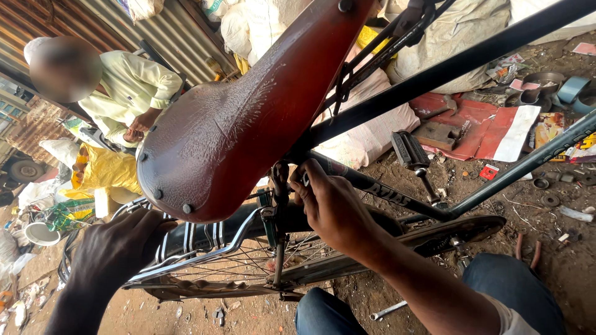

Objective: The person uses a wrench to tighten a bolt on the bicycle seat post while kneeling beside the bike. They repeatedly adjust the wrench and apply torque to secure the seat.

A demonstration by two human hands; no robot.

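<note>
Right hand (332,208): I'm pinching the seat clamp (280,180), fingers closed.
Left hand (118,251): I'm resting it open on the rear carrier (205,239).
Risk: fingers slipping, I judge; saddle (236,118) twisting.

My right hand (332,208) sits just below the bicycle saddle (230,118), fingers (304,180) at the clamp under it, beside the seat post (279,186). My left hand (118,248) rests left of those fingers, on the rear carrier (198,248) over the wheel (248,260). A pedal (410,152) lies right of my fingers; a spanner (388,310) lies below, on the ground (559,267).
</note>
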